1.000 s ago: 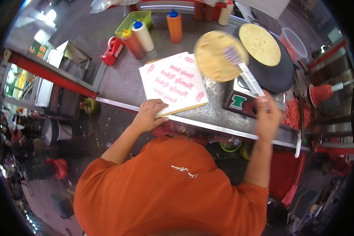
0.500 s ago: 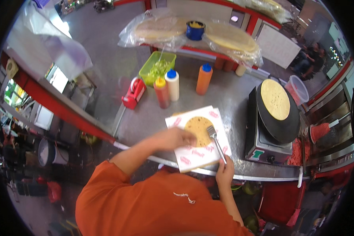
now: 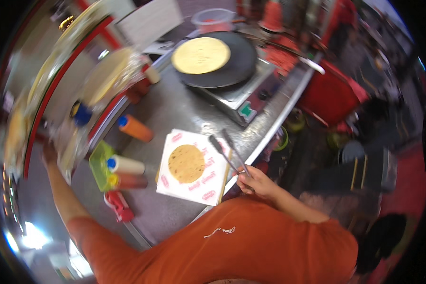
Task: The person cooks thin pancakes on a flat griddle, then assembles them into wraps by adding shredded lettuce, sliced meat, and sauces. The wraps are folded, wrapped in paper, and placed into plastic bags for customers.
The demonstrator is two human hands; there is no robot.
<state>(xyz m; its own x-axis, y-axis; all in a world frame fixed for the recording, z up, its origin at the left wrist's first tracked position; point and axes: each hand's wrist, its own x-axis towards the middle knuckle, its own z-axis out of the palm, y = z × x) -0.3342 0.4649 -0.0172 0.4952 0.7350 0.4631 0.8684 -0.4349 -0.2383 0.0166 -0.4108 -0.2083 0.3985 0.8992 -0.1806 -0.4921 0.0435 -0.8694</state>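
Note:
My right hand (image 3: 255, 181) is closed round the handle of metal tongs (image 3: 229, 154), whose tips point up over the edge of the paper. A browned flatbread (image 3: 187, 164) lies flat on white sheets of printed paper (image 3: 173, 187) on the counter. My left hand (image 3: 48, 154), arm stretched far to the left, is beside the shelf and the clear plastic bag (image 3: 71, 146); its fingers are blurred and partly hidden. Another pale flatbread (image 3: 201, 56) rests on a round black griddle (image 3: 241, 61).
An orange sauce bottle (image 3: 135, 128), a white bottle (image 3: 126, 165) and a red bottle (image 3: 128, 181) stand beside a green tub (image 3: 99, 165). A red tape dispenser (image 3: 119, 207) is near them. Bagged flatbreads (image 3: 110, 78) and a blue container (image 3: 81, 113) sit on the shelf. A clear plastic tub (image 3: 213, 20) stands behind the griddle.
My view has swung to the right. My left hand has left the flatbread on the paper and stretched out to the shelf. My right hand still holds the tongs, now off the flatbread.

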